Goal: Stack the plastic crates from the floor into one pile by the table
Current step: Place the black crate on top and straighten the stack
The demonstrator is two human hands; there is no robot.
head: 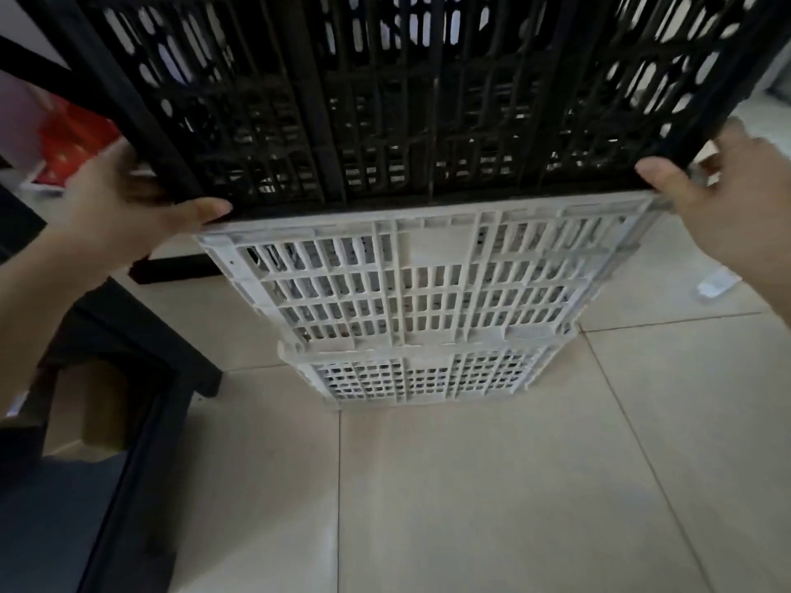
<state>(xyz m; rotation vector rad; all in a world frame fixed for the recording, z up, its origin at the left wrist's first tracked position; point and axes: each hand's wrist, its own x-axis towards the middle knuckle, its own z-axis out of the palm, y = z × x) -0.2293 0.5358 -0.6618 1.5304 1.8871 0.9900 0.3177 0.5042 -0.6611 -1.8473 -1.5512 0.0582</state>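
Black crate (385, 100) sits on white crates (419, 301); your left hand (124, 207) and right hand (719, 207) clasp its lower corners, fingers curled around them, over beige tile floor (513, 485).

No readable text, labels, brands or numbers anywhere. Black crate (385, 100): lattice walls only, no moulded marks legible. White crates (411, 288) directly under the black crate: plain blank panels among the slots, nothing printed that can be made out. Red object (72, 139) left of the black crate: blurred, some pale patches on it, too soft to tell whether they are lettering. Small white item (717, 284) on the floor to the right of the white crates: no marks readable.
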